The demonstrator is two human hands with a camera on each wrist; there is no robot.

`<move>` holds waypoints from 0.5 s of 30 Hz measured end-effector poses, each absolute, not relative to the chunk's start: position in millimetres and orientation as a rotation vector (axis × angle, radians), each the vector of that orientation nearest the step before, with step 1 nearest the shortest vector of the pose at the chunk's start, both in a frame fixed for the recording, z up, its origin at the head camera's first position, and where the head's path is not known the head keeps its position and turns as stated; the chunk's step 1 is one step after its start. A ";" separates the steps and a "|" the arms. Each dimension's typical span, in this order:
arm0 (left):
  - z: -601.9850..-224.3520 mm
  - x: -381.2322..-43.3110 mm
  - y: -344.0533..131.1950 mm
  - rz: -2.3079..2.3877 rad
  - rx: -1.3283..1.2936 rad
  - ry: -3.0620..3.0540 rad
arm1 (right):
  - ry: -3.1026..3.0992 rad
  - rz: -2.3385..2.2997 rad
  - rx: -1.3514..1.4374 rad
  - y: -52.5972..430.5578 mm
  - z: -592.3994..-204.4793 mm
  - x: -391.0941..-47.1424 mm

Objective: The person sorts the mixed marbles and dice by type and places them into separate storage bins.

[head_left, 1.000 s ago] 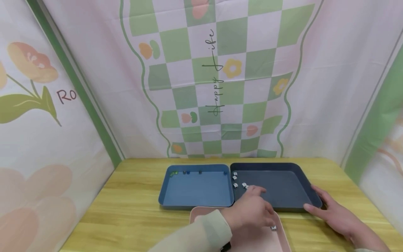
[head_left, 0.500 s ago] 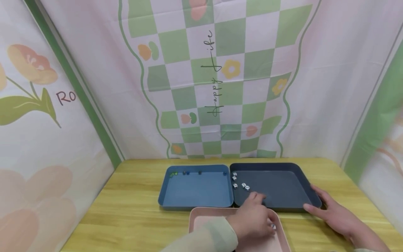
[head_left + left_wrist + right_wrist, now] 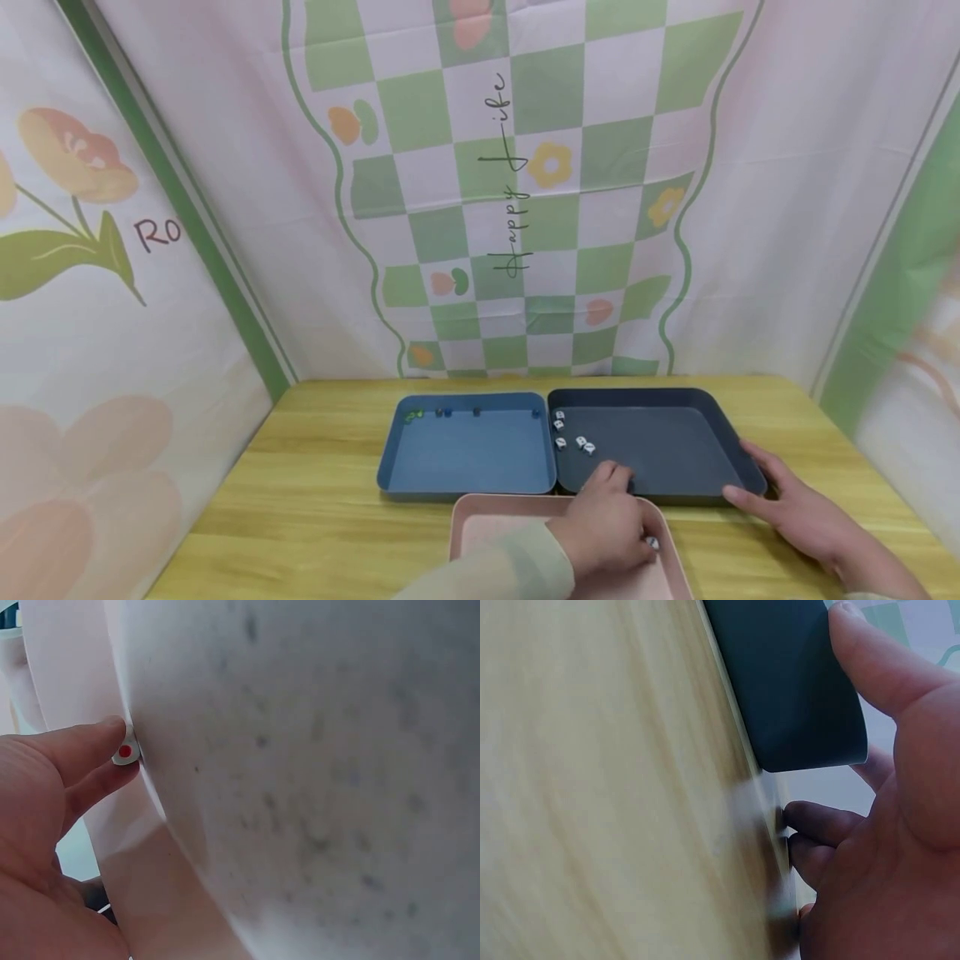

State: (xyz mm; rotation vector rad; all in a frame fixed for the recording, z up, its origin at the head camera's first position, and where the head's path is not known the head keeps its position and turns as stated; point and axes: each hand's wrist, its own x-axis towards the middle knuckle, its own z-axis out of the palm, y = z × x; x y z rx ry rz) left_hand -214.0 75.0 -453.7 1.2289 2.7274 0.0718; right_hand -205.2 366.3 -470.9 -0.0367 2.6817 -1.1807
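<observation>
My left hand [image 3: 606, 518] reaches into the pink tray [image 3: 501, 523] at the front. Its thumb and a finger pinch a white die [image 3: 125, 752] with a red dot, against the tray's wall in the left wrist view. In the head view the white die [image 3: 652, 543] shows just beyond the fingertips. My right hand [image 3: 806, 510] holds the near right corner of the dark navy tray [image 3: 675, 450], thumb on its front wall and fingers along its side. Several white dice [image 3: 581, 442] lie at the left of that tray.
A blue tray [image 3: 472, 458] stands left of the dark one, with small green beads [image 3: 412, 413] and several dark ones along its far side. All trays stand on a wood-grain table [image 3: 300, 492]. A printed curtain [image 3: 555, 250] rises behind the table.
The left hand has moved down and slightly right in the pink tray, and its fingers have closed on the die there. The right hand has stayed at the dark tray's corner.
</observation>
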 end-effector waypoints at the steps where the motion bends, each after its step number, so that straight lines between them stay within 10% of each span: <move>1: -453.5 -213.6 74.9 0.068 1.238 2.732 | 2.684 -1.180 -0.037 366.0 -470.7 -205.1; 15: -454.2 -213.3 74.9 0.101 1.259 2.681 | 2.688 -1.207 -0.037 368.4 -475.6 -205.5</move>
